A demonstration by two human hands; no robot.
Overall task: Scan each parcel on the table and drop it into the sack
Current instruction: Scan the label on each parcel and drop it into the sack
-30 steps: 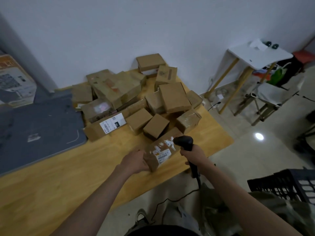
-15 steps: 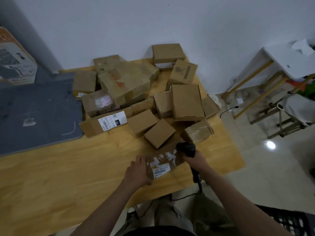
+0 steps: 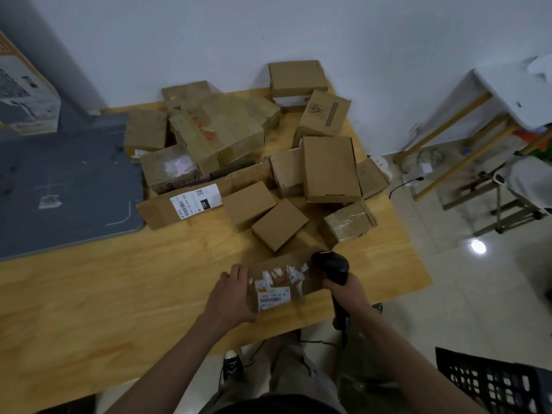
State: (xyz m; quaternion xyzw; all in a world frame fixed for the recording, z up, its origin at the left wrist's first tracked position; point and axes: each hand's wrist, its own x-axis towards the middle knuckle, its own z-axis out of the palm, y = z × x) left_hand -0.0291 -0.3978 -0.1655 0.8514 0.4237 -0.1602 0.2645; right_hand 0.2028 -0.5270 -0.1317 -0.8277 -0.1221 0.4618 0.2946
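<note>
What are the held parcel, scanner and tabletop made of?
Held parcel: brown cardboard, matte, with glossy tape glare and a white paper label. Scanner: likely black plastic, smooth with a slight sheen. Tabletop: light wood or wood-look laminate, grain visible.

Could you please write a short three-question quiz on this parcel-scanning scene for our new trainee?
1. True or false: the right hand holds a black scanner.
2. Which does the left hand grip? A) the grey mat B) the parcel with the barcode label C) the white side table
3. Fill in: the long box with the white label lies on the wooden table, just right of the grey ____.

Key: 1 true; 2 B; 3 mat.
</note>
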